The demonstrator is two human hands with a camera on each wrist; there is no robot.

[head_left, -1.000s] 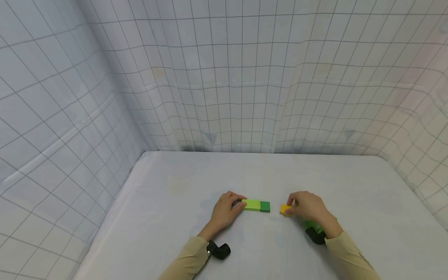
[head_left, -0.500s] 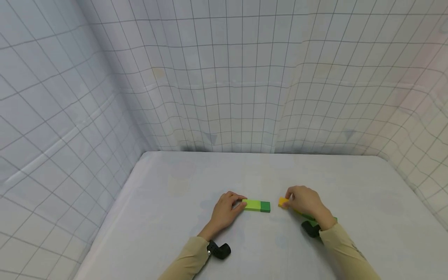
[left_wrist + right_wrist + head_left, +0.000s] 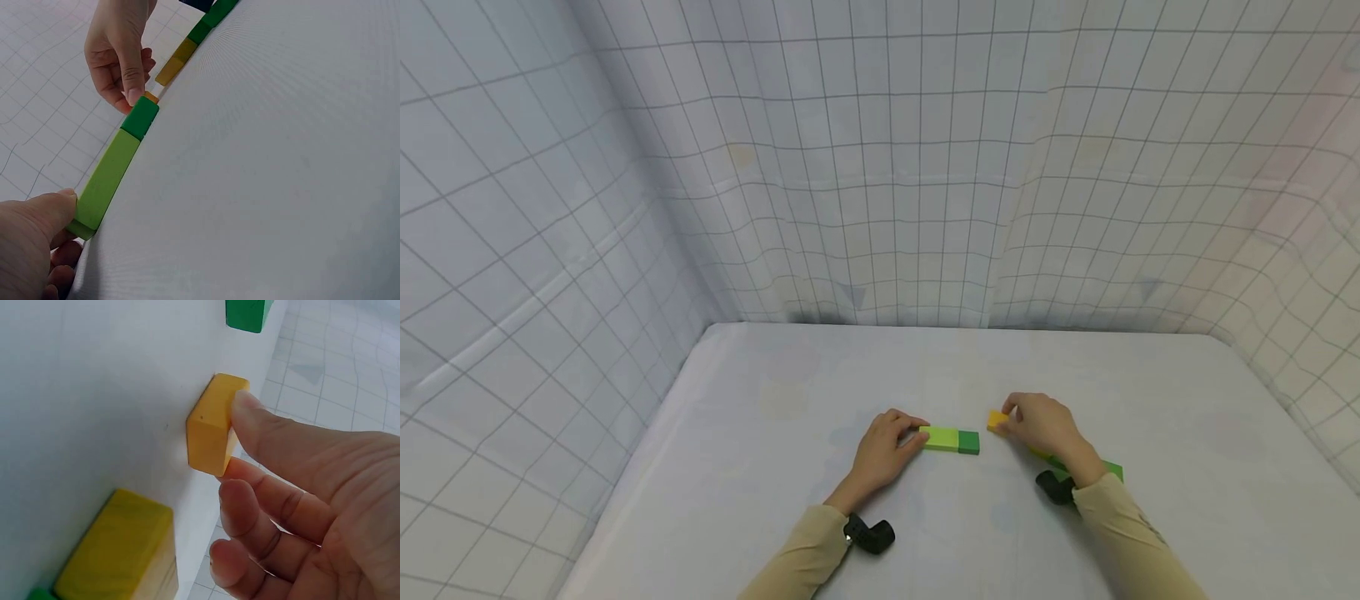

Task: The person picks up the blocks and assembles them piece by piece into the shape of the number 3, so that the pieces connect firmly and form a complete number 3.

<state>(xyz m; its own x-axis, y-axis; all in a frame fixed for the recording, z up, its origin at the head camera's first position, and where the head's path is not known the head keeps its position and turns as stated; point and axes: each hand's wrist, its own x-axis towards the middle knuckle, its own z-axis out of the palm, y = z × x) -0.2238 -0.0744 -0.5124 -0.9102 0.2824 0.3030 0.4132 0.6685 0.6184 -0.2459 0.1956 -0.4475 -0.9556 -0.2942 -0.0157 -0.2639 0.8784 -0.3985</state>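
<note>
Head view shows the left hand [image 3: 880,454] pinching the left end of a light green block [image 3: 941,439], with a dark green block [image 3: 969,442] touching its right end. Across a gap of table [image 3: 955,517], an orange block [image 3: 997,421] is pinched in the right hand [image 3: 1047,427]; I'd judge it light, stiff, best held by opposite sides. Room opens toward the far edge [image 3: 865,327].

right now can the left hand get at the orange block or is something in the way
Probably not easily: the left hand holds one end of the light green block, which lies with the dark green block in between, and the right hand pinches the orange block.
</note>
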